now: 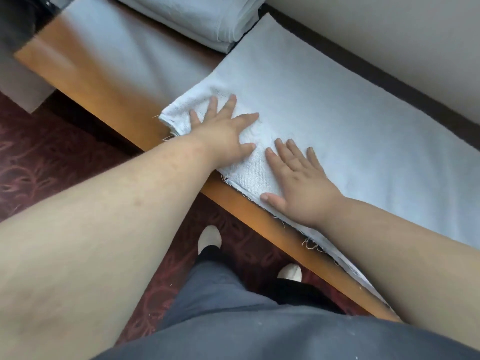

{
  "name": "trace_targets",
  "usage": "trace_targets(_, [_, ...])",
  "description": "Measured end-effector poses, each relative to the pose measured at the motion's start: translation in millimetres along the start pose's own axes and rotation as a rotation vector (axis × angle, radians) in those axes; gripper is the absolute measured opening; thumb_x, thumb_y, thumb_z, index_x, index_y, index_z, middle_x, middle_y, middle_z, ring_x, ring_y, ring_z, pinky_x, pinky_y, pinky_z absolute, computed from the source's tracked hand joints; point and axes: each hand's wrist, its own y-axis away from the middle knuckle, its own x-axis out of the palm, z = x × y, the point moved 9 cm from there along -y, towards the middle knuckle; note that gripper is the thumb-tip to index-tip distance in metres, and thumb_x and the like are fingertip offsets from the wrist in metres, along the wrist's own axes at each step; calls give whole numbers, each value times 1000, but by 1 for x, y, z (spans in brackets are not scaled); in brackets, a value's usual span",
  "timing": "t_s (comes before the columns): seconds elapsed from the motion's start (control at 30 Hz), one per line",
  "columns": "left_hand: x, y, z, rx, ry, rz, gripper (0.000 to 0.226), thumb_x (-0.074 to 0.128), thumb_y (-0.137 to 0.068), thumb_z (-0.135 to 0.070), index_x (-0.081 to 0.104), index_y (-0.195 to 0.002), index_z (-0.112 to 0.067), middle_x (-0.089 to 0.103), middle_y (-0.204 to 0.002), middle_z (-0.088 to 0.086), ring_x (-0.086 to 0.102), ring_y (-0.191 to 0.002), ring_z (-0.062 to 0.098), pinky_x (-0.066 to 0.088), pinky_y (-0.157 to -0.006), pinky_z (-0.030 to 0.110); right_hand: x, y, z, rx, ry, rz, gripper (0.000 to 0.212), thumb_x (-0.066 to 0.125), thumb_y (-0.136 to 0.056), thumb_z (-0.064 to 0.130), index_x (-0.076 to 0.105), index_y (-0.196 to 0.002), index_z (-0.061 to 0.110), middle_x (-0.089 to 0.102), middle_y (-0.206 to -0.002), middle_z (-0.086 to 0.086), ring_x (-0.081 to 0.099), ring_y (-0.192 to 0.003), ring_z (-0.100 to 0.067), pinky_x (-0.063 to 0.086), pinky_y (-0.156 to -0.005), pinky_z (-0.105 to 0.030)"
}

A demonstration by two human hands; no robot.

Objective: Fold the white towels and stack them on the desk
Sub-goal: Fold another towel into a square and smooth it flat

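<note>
A long white towel lies flat along the wooden desk, its frayed near edge at the desk's front edge. My left hand presses palm-down on the towel's left end, fingers spread. My right hand lies flat beside it on the towel, fingers apart, thumb near the frayed edge. Neither hand grips the cloth. A stack of folded white towels sits at the far end of the desk, just past the flat towel.
A pale wall runs along the desk's far side. The desk's left part shows glossy bare wood with a reflection. Below are dark red patterned carpet and my feet in white shoes. A dark object stands at top left.
</note>
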Motion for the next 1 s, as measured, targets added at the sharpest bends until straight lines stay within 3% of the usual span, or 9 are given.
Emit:
trace_targets(0.1, [-33, -9, -7, 6, 58, -93, 50, 46, -82, -52, 50, -131, -45, 36, -151, 4, 31, -139, 28, 29, -112, 51, -31, 22, -33, 200, -688, -259, 44, 40, -93, 56, 51, -135, 48, 42, -148, 24, 30, -139, 9, 22, -118, -25])
trace_targets(0.17, [-60, -15, -22, 81, 79, -306, 39, 47, -90, -31, 58, -127, -35, 50, -137, 5, 44, -127, 28, 37, -106, 44, -42, 40, -58, 370, -568, -457, 41, 42, -97, 43, 51, -136, 43, 43, -150, 17, 30, -141, 0, 21, -120, -31])
trace_targets(0.27, [-48, -28, -31, 113, -4, -202, 65, 48, -92, -22, 25, -151, -38, 15, -162, 3, 11, -148, 31, 13, -118, 54, -17, 51, -78, 574, -133, -245, 61, 37, -99, 49, 21, -155, 31, 8, -166, -2, -1, -152, -21, -2, -121, -50])
trace_targets(0.37, [-25, -40, -12, -57, -35, -3, 77, 46, -84, -40, 8, -150, -45, -12, -164, -2, -12, -148, 36, 2, -113, 66, 1, 59, -85, 648, -58, -144, 75, 26, -90, 68, 6, -156, 38, -6, -166, 0, -14, -151, -22, -9, -118, -55])
trace_targets(0.57, [-42, -51, -16, 12, 135, -74, 72, 42, -86, -34, 16, -153, -36, -3, -165, 2, -10, -150, 26, -2, -117, 58, -11, 46, -73, 739, -189, -251, 77, 36, -83, 62, 19, -153, 35, -2, -166, 0, -12, -151, -20, -8, -119, -55])
trace_targets(0.7, [-32, -47, 19, 112, -60, -195, 62, 30, -94, -48, 11, -153, -40, -2, -164, 0, -10, -150, 28, -1, -116, 62, 1, 23, -29, 618, -48, -174, 71, 13, -91, 61, 4, -156, 34, -11, -166, 1, -20, -150, -18, -12, -119, -54])
trace_targets(0.83, [-35, -47, 22, 99, -141, -197, 67, 30, -93, -50, 6, -153, -35, -5, -164, 6, -10, -149, 34, -2, -115, 62, 2, 23, -23, 596, -100, -133, 75, 15, -91, 69, 0, -157, 35, -14, -165, 2, -23, -149, -16, -13, -120, -50])
trace_targets(0.93, [-33, -31, -45, 397, -65, -245, 67, 36, -92, -26, 14, -155, -26, 4, -164, 6, -4, -150, 25, -3, -120, 47, -4, 46, -33, 643, -192, -202, 74, 19, -91, 69, 8, -156, 35, -6, -166, 2, -18, -150, -15, -12, -121, -47])
trace_targets(1.0, [-10, -5, -106, 668, -119, -164, 61, 35, -96, -25, 18, -155, -25, 9, -164, 5, 0, -151, 23, 0, -120, 42, 1, 75, -47, 770, -206, -235, 72, 19, -94, 65, 8, -157, 33, -5, -166, 1, -16, -151, -17, -12, -120, -48])
